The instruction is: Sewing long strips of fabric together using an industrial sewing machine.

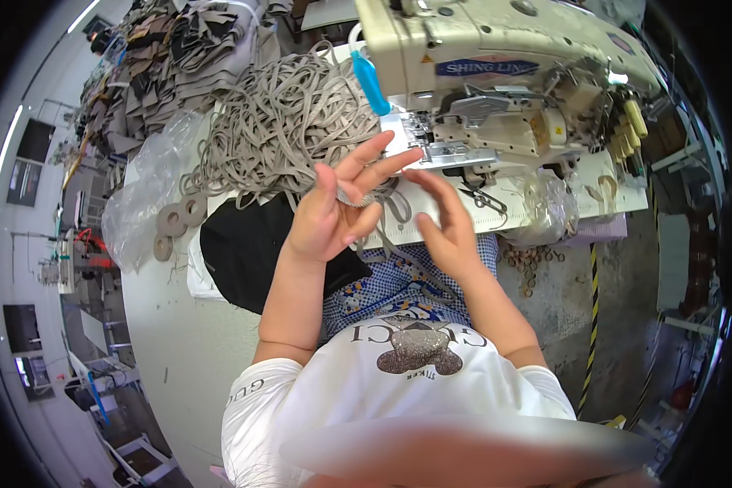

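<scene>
My left hand [337, 207] is raised in front of the sewing machine [496, 122], palm turned up. Two of its fingers stretch toward the needle area, while the others curl in around a grey flat cord [354, 193]. To its right, my right hand [447, 232] has its thumb and curved fingers apart, with nothing visible between them. A loop of grey cord [398, 210] hangs between the two hands near the table's front edge. Behind the left hand lies a large tangled heap of the same cord [289, 122].
Black cloth [248, 248] lies left of my left forearm, beside grey tape rolls [171, 221] and a clear plastic bag [142, 199]. Scissors [485, 200] rest right of my right hand. A blue tool or handle [370, 83] hangs on the machine. Fabric pieces [171, 69] are piled far left.
</scene>
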Demonstrator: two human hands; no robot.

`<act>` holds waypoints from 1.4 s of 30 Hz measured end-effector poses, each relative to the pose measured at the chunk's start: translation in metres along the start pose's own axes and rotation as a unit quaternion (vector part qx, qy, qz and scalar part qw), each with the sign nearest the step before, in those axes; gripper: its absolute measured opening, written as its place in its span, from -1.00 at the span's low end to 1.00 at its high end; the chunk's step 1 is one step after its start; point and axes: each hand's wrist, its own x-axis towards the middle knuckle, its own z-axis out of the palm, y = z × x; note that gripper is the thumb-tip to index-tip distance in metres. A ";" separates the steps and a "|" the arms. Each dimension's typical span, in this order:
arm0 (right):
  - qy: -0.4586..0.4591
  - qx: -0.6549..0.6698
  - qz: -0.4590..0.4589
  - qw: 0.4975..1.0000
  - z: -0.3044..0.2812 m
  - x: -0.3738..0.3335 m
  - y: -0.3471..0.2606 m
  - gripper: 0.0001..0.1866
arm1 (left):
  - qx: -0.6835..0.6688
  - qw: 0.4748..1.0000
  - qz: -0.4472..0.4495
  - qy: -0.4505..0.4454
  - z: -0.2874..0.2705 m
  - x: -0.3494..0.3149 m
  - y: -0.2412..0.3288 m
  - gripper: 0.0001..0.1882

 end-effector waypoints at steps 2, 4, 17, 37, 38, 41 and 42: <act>0.018 0.138 0.048 0.989 0.010 0.005 -0.002 -0.63 | 0.025 1.000 -0.009 -0.011 0.006 0.001 -0.003 -0.22; -0.125 0.150 0.112 0.974 0.005 0.012 -0.003 -0.67 | 0.069 0.997 -0.016 -0.028 0.007 0.001 -0.005 -0.20; -0.218 0.156 0.128 0.955 -0.012 0.010 0.012 -0.83 | 0.348 0.936 -0.026 0.039 -0.028 -0.002 0.010 -0.19; -0.021 0.250 0.251 0.935 -0.022 0.007 0.008 -0.69 | 0.414 0.909 0.030 0.038 -0.056 0.018 0.012 -0.74; -0.020 0.250 0.250 0.935 -0.021 0.007 0.008 -0.69 | 0.406 0.912 0.034 0.038 -0.055 0.019 0.012 -0.74; -0.025 0.187 0.245 0.951 -0.018 0.010 0.006 -0.67 | 0.391 0.919 0.041 0.038 -0.053 0.021 0.011 -0.74; -0.023 0.188 0.244 0.951 -0.017 0.011 0.007 -0.67 | 0.372 0.927 0.040 0.017 -0.053 0.021 0.011 -0.74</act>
